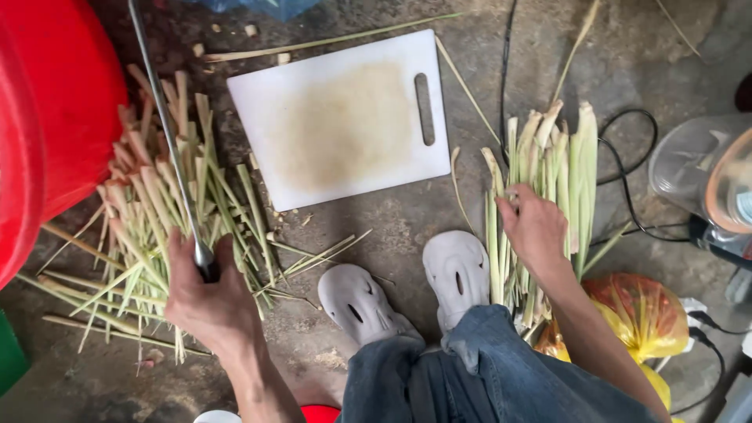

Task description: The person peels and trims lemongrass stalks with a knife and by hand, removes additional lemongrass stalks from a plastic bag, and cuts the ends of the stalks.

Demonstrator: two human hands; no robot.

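My left hand (207, 294) grips the dark handle of a long knife (164, 117) whose thin blade points up and away over a heap of cut lemongrass trimmings (149, 211) on the floor. My right hand (536, 227) rests on a bundle of pale green lemongrass stalks (548, 164) lying to the right, fingers curled onto the stalks. A white plastic cutting board (345, 117) with a stained middle and a slot handle lies on the concrete between the two piles. My grey clogs (407, 286) and jeans show at the bottom.
A large red tub (47, 117) stands at the left edge. A clear blender jug (705, 172) and black cables (627, 164) sit at the right. An orange-yellow plastic bag (642, 309) lies near my right knee. Loose stalks (329, 39) lie beyond the board.
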